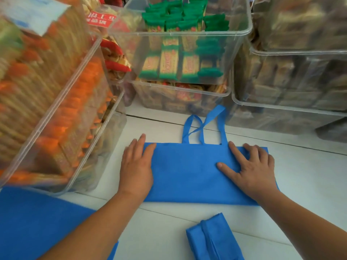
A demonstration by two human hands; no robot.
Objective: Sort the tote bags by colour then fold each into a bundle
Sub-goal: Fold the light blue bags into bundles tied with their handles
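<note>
- blue tote bag [187, 173] half-folded; left hand [136, 166], right hand [251, 169] press it, fingers flat, gripping nothing
- finished bundle [212, 239] nearer than it; more blue fabric [37, 222] to its left, unfolded

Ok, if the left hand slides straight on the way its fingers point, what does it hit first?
Ahead of the left hand lies only bare table, then most likely the lower clear bin beneath the green-wrapper bin; depth is uncertain.

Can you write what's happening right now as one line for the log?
step: fold blue tote bag | left hand: flat on left edge | right hand: flat on right side | folded blue bundle: lies nearer
</note>
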